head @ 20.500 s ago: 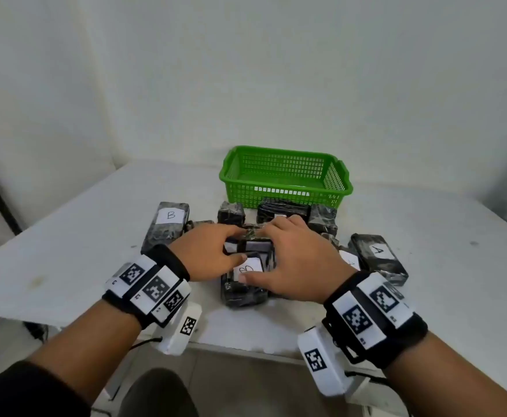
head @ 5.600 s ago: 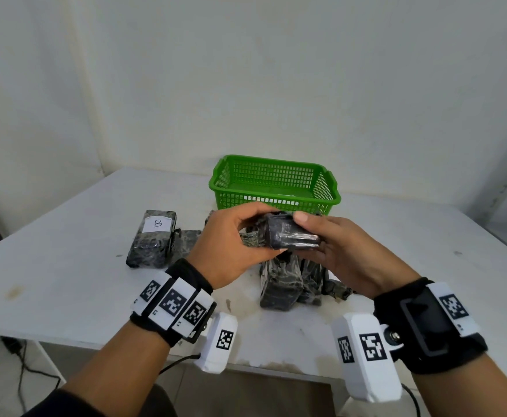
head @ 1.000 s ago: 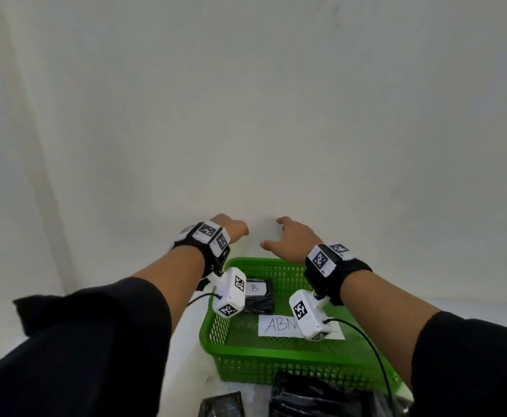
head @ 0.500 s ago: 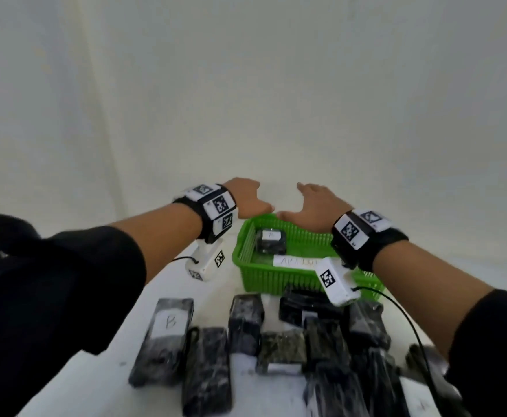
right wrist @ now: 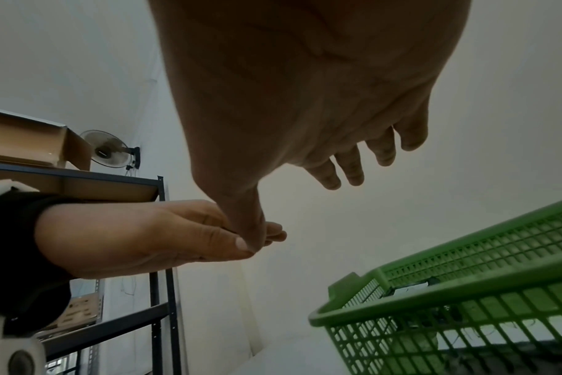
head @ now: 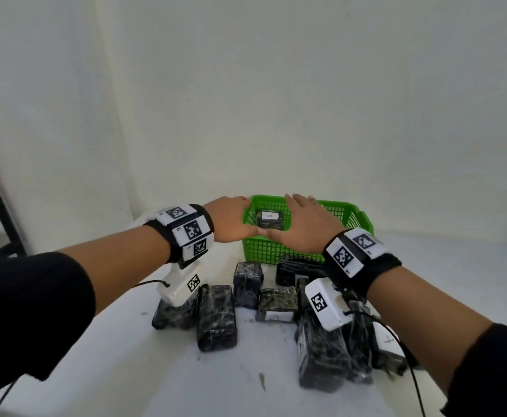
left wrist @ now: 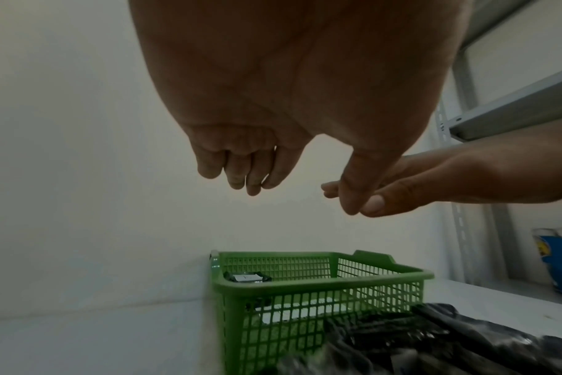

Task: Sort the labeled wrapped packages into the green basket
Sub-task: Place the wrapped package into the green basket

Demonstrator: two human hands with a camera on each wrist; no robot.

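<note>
Black-wrapped package (head: 269, 219), white "B" label

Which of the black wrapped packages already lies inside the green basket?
The package labelled B, at the green basket's back left corner; all the others lie on the table in front.

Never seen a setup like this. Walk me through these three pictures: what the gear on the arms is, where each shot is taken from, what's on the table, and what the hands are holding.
No machine here: a person works with bare hands, wearing a camera on the head and one on each wrist. The head view looks down at both arms; the white boxes under the wristbands are the wrist cameras, each looking along its palm.

The left hand and right hand hover above the green basket, fingers relaxed, holding nothing, thumbs nearly touching.

In the basket lies one black wrapped package with a white label that seems to read B. More wrapped packages lie on the white table in front of the basket.
</note>
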